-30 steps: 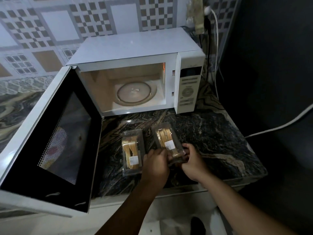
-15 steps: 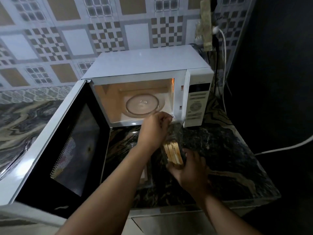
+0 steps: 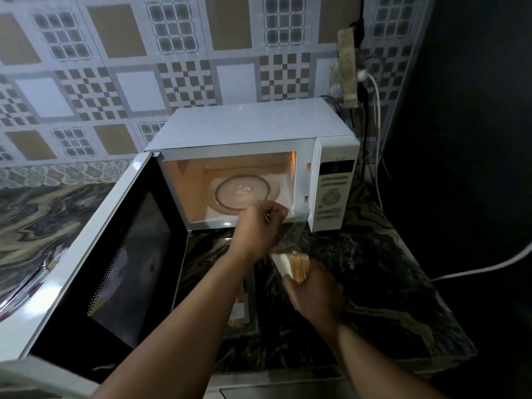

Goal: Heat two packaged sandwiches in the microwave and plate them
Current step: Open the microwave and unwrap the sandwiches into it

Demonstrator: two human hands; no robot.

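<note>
A white microwave (image 3: 253, 126) stands at the back of the dark marble counter (image 3: 374, 283), its door (image 3: 123, 260) swung wide to the left and its lit cavity holding a bare glass turntable (image 3: 244, 194). My right hand (image 3: 313, 295) grips a sandwich (image 3: 290, 264) from below. My left hand (image 3: 259, 228) is raised just in front of the cavity, pinching the clear plastic wrapper (image 3: 290, 234) pulled up off that sandwich. A second packaged sandwich (image 3: 240, 308) lies on the counter, mostly hidden under my left forearm.
The microwave's control panel (image 3: 334, 194) is on its right side. A white cable (image 3: 486, 266) crosses the dark area on the right. A power strip (image 3: 347, 67) with plugs hangs on the tiled wall behind. The open door blocks the counter's left part.
Both hands lifted one sandwich pack from the counter. My left hand rose toward the microwave opening, pulling the wrapper upward, while my right hand keeps the sandwich low.
</note>
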